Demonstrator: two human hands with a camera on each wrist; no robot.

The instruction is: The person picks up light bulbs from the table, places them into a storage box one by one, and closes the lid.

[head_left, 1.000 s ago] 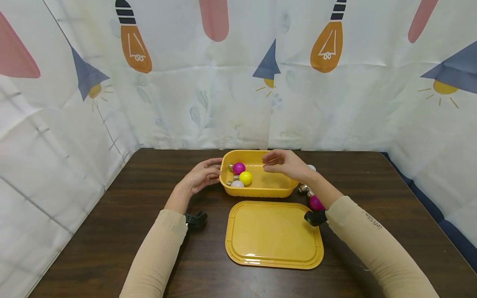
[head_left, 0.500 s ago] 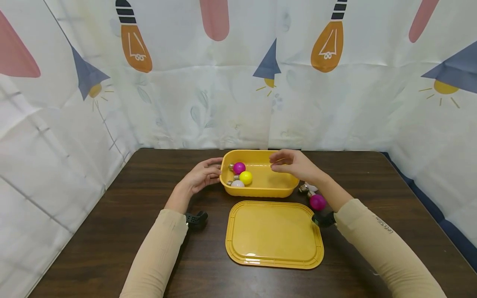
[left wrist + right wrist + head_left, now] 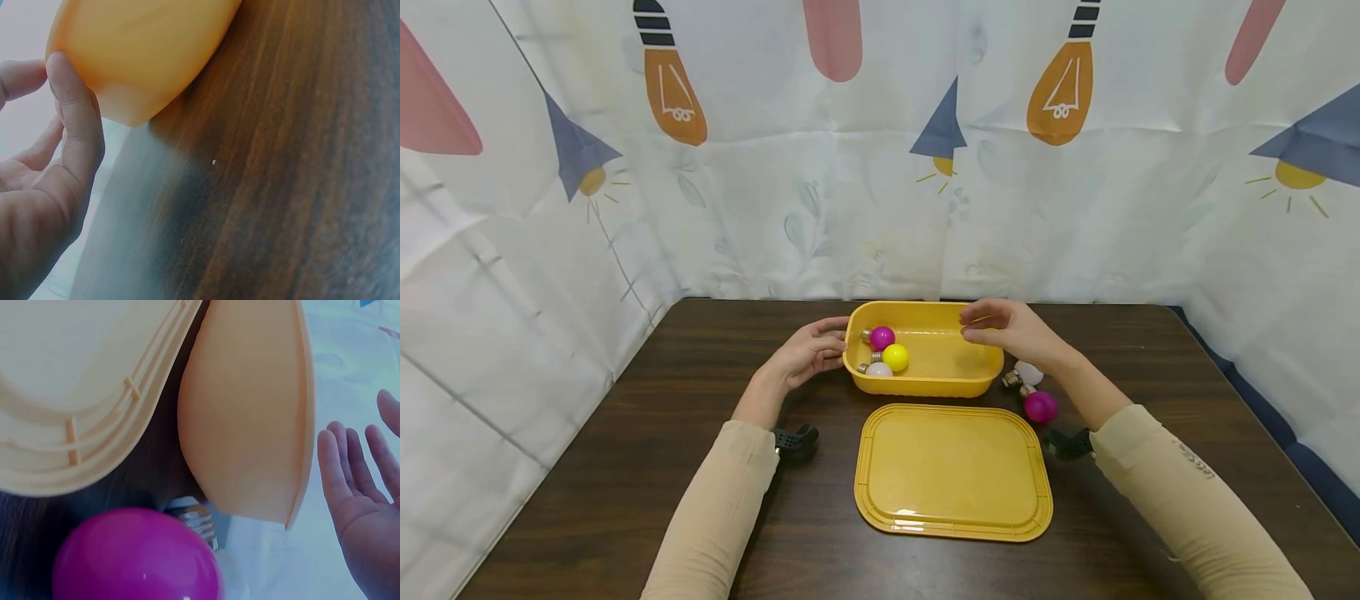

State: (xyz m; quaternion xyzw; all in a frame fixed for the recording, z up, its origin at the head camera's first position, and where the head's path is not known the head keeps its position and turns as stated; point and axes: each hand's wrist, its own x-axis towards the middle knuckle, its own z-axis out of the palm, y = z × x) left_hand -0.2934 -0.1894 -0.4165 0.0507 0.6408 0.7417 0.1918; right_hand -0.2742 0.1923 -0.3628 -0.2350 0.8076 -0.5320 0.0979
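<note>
Hands apart: left hand (image 3: pixel 805 357) rests fingers on yellow bin (image 3: pixel 925 387), right hand (image 3: pixel 1013 332) empty, relaxed | bin between hands; likely light, stiff | magenta bulb (image 3: pixel 1041 407), white bulb (image 3: pixel 1030 373) nearer body than right hand; probably slick, fragile: pinch screw base (image 3: pixel 1011 379)

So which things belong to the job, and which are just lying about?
Likely part of the job:
left hand, touching the yellow bin
three bulbs inside it
two bulbs beside it
right hand, holding nothing

Probably just about:
yellow tray in front
printed cloth behind
</note>
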